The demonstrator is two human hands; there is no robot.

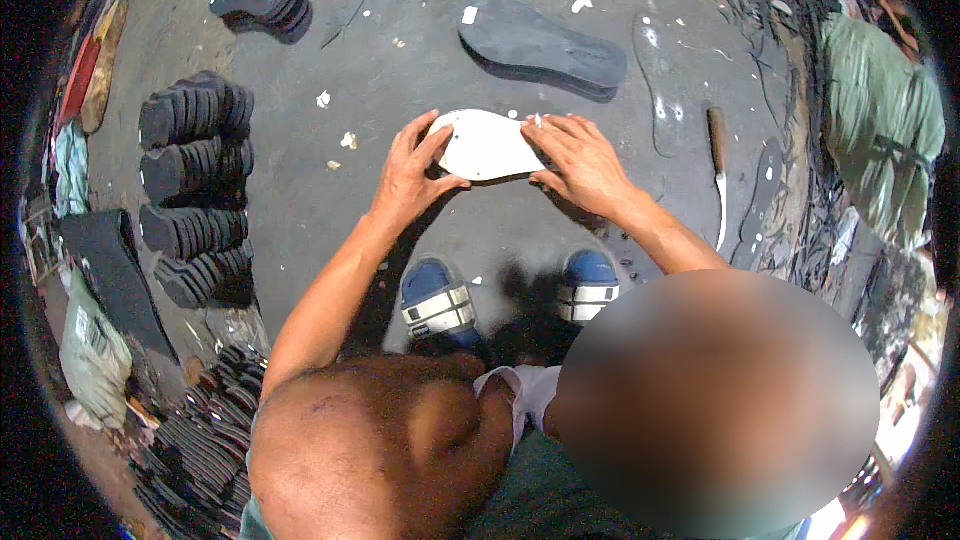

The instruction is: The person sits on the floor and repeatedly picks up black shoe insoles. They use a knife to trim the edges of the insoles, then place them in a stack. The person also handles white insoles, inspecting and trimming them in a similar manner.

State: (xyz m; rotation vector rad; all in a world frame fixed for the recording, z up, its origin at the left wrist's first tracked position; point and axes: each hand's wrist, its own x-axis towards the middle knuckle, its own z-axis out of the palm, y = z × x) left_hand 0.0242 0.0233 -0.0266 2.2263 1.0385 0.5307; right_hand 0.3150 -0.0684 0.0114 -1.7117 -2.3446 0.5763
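Note:
A white sole-shaped piece [488, 148] with small dark holes lies level between my two hands, above the dark floor. My left hand [412, 162] grips its left end, thumb at the near edge and fingers at the far side. Around the right end my right hand [580, 165] is closed the same way, covering that end. Just beyond it lies a stack of dark grey soles [545, 45]. To the right of my right hand rests a knife [718, 175] with a wooden handle. A sole outline is marked on the floor near the stack.
Several bundles of black soles [195, 175] stand at the left, with another small stack [262, 5] at the far left. Many dark strips [205, 430] pile up at the near left. A green sack [880, 130] sits at the right among black scraps. My sandalled feet [437, 302] are below my hands.

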